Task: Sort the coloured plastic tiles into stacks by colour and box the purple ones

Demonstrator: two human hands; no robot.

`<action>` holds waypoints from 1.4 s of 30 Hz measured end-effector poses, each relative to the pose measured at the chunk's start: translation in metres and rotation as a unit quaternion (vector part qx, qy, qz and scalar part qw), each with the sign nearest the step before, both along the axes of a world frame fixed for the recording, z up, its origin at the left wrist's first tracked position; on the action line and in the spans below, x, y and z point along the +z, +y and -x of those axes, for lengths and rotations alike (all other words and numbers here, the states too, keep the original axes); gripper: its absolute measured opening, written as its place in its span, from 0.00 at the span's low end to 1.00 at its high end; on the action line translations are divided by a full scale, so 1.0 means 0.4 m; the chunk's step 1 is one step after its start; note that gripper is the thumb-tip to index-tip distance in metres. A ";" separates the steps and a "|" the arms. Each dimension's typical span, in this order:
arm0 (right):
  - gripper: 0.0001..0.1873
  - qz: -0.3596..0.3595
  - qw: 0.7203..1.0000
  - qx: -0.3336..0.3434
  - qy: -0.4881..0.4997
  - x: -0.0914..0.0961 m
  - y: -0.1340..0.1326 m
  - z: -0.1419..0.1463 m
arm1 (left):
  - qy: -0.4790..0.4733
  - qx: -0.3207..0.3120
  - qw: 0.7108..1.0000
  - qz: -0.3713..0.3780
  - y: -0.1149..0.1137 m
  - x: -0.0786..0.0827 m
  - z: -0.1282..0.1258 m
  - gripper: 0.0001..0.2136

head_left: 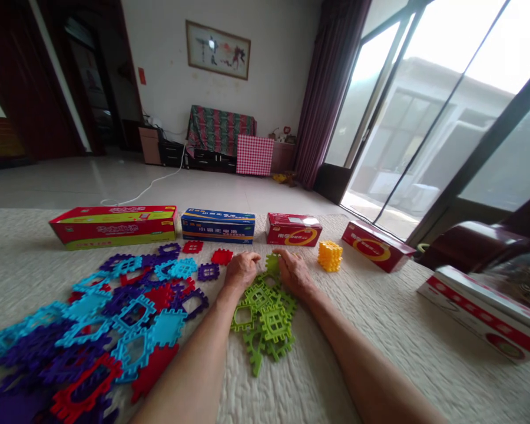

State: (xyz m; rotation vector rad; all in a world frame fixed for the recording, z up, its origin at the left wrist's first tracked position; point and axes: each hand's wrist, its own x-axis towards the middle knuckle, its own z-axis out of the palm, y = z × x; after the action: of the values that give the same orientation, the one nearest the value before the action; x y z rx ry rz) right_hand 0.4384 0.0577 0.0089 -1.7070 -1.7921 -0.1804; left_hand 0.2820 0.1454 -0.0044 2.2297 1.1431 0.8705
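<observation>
Your left hand (244, 269) curls at the far end of the green pieces (275, 322), which lie between your forearms (198, 365); your right hand (295, 272) touches one there (I cannot tell whether either hand pinches anything). The yellow cube (330, 257) sits to the right, mixed pieces (168, 327) left.

Head view, forward and down
Close over the quilted cover (282, 394), past its far edge to the wall (282, 76).

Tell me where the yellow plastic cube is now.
In the head view, the cube is right of centre, between the bare right hand and a slanted red cardboard box.
</observation>
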 end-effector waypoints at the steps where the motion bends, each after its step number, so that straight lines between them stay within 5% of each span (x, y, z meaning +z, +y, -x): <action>1: 0.17 0.003 1.000 -0.009 -0.018 0.000 0.005 -0.002 | 0.003 -0.002 1.000 -0.003 0.001 -0.001 -0.001 0.18; 9: 0.27 0.077 0.995 0.024 -0.060 0.015 -0.018 -0.032 | 0.042 0.001 0.999 -0.025 -0.001 -0.004 -0.005 0.18; 13: 0.22 0.117 0.990 0.036 -0.071 0.018 -0.020 -0.025 | 0.048 0.004 0.998 -0.035 -0.005 -0.001 -0.006 0.17; 22: 0.21 -0.040 0.999 0.021 0.023 -0.002 -0.004 -0.102 | 0.043 -0.004 0.997 -0.059 -0.002 -0.009 -0.006 0.17; 42: 0.26 0.032 0.999 -0.005 0.038 -0.026 -0.013 -0.137 | 0.043 0.000 0.997 -0.061 -0.003 -0.012 -0.007 0.16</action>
State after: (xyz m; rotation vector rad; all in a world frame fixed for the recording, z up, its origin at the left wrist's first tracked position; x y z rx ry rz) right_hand 0.4933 0.0527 -0.0015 -1.7436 -1.7509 -0.0606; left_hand 0.2849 0.1442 -0.0091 2.3873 1.1570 0.8721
